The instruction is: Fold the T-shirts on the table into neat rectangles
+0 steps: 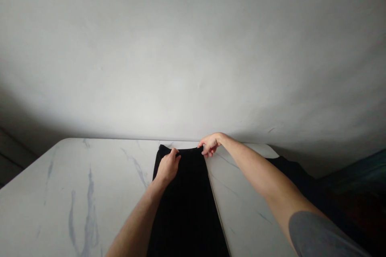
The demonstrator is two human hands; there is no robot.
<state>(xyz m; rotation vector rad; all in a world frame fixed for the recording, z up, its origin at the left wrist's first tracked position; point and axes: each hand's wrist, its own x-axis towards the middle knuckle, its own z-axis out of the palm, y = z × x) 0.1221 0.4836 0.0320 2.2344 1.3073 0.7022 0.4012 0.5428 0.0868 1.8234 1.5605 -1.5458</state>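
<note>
A long black cloth (188, 204) lies lengthwise on the white marbled table (120, 192), its far end close to the table's back edge. My left hand (169, 165) is closed on the fabric near the far left part, thumb and fingers pinched together. At the far right corner, my right hand (209, 145) grips the cloth's edge between thumb and fingers. The cloth's near end runs out of view at the bottom.
Behind the table rises a plain grey wall (187, 60). Dark fabric (289, 166) hangs at the table's right edge, partly behind my right arm. A dark panelled surface (12, 154) stands at the far left.
</note>
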